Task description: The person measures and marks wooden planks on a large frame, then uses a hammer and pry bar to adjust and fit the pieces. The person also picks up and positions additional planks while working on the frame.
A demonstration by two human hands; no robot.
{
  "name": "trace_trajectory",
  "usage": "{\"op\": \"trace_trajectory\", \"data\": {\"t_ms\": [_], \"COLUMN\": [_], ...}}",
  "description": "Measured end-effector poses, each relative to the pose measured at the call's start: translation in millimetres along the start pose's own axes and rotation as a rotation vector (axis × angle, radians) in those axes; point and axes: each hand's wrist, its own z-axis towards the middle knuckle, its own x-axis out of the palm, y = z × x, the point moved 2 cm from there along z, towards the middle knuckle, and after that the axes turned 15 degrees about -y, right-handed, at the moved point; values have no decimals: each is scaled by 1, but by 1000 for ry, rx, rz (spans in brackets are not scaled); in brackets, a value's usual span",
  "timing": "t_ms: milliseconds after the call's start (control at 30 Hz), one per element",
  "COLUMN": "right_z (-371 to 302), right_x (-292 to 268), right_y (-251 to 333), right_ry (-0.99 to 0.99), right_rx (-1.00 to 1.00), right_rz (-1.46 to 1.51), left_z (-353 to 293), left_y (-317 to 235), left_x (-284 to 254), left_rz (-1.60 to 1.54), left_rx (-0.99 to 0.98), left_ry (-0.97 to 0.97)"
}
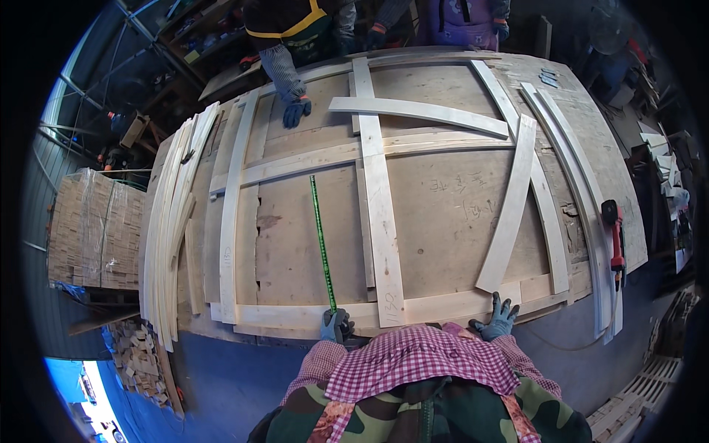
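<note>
My gloved left hand (pixel 337 325) is closed round a tape measure at the near edge of a wooden frame. Its green blade (pixel 320 240) stretches away from me across the bay left of the middle upright (pixel 378 177); the case is hidden in the glove. My gloved right hand (pixel 498 318), fingers spread, rests at the frame's near rail (pixel 436 304). Just beyond it slants a loose board (pixel 509 207) across the right bay. Another loose board (pixel 421 116) lies over the upper part of the frame, crossing the middle upright.
Opposite, another person's gloved hand (pixel 297 112) leans on the worktable (pixel 602 148). Long strips (pixel 173 221) lie at the left, more boards (pixel 572 166) at the right beside a red and black power tool (pixel 614 235). A wrapped wood stack (pixel 94 229) stands beyond the left edge.
</note>
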Motion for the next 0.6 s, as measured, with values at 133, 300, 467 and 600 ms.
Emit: {"op": "trace_trajectory", "data": {"t_ms": [133, 300, 467, 600], "right_z": [1, 4, 4, 5], "right_x": [2, 8, 10, 9], "right_y": [-1, -4, -5, -5], "right_ry": [-2, -19, -27, -17], "right_rx": [-3, -14, -23, -9], "right_rz": [-12, -21, -20, -19], "left_z": [3, -3, -3, -7], "left_y": [1, -2, -3, -6], "left_x": [-1, 2, 2, 3], "left_rz": [-2, -1, -3, -6], "left_rx": [-7, -19, -19, -28], "left_ry": [18, 4, -1, -7]}}
